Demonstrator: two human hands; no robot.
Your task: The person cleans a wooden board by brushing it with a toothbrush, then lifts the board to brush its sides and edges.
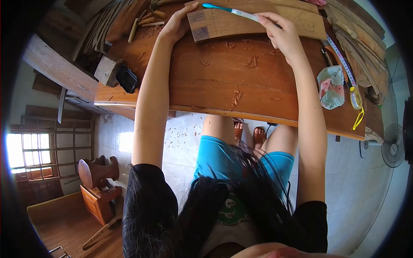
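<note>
My right hand (279, 36) is closed on the white handle of a brush (234, 11), fingers pinched around it, its teal end pointing toward my left hand (175, 25). That left hand is at the left end of a curved wooden board (249, 25), one finger extended; I can't tell how firmly it grips. The brush is over the board, which lies at the table's (189, 69) far side. Wood shavings (235, 99) lie nearer me. Right of my right forearm are a crumpled packet (331, 94) and a tape measure (355, 98).

Black sleeves (150, 206), bright blue shorts (218, 157), brown sandals (259, 136)
</note>
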